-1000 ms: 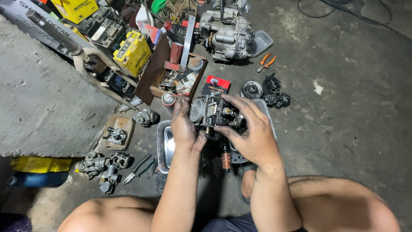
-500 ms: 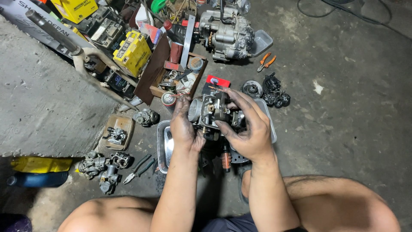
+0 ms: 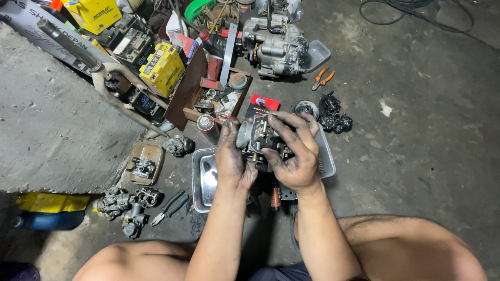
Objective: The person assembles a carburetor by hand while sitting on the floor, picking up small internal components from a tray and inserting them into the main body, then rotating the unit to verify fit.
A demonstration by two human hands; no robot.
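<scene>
Concrete floor (image 3: 416,130) under us: our left hand (image 3: 233,161) and right hand (image 3: 294,156) both clasp the carburetor (image 3: 259,139) above the metal tray (image 3: 200,177); we should keep it steady, fingers snug.

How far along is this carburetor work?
Done: the carburetor is off any machine, above a metal tray. In hand: left hand and right hand both grip it. Left: it looks assembled; other carburetors lie untouched on the floor beside pliers.
</scene>
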